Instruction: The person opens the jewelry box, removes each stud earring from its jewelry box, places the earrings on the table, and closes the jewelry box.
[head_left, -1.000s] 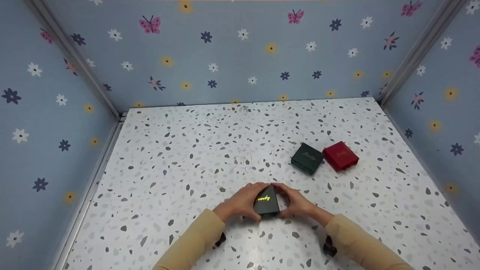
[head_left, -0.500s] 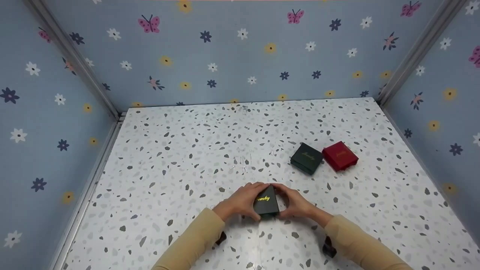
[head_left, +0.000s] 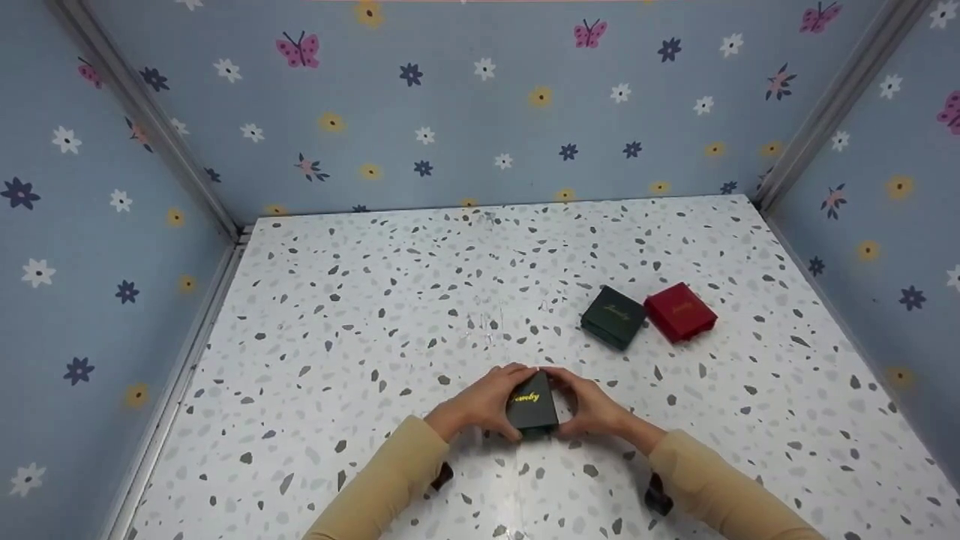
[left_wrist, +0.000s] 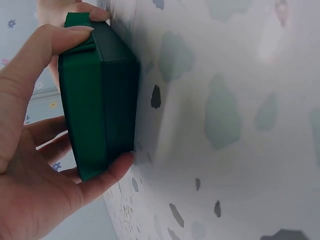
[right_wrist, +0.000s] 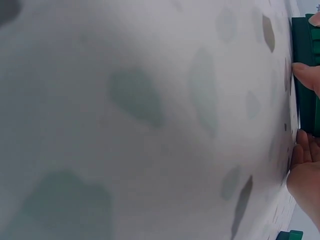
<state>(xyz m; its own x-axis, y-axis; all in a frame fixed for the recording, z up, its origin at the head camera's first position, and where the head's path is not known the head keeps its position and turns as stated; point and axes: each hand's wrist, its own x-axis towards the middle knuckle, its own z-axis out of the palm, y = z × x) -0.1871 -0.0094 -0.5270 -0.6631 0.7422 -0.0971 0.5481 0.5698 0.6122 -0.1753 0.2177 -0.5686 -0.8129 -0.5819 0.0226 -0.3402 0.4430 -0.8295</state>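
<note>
A dark green jewelry box [head_left: 534, 411] with gold lettering on its lid sits near the front middle of the table, between both hands. My left hand [head_left: 480, 401] grips its left side, thumb at the near face and fingers round the far side. In the left wrist view, that thumb presses beside a green ribbon tab [left_wrist: 77, 20] on the box [left_wrist: 117, 105]. From the other side my right hand [head_left: 596, 409] holds the right edge, thumb at the near corner, fingertips at the far one. The right wrist view catches only part of the box [right_wrist: 304, 107] at its edge.
Farther back on the right lie a second dark green jewelry box [head_left: 613, 318] and a red one [head_left: 681, 312], corners close together. Several thin, clear small items [head_left: 486, 324] lie behind the hands. Flower-patterned walls [head_left: 480, 112] enclose the speckled table [head_left: 360, 285].
</note>
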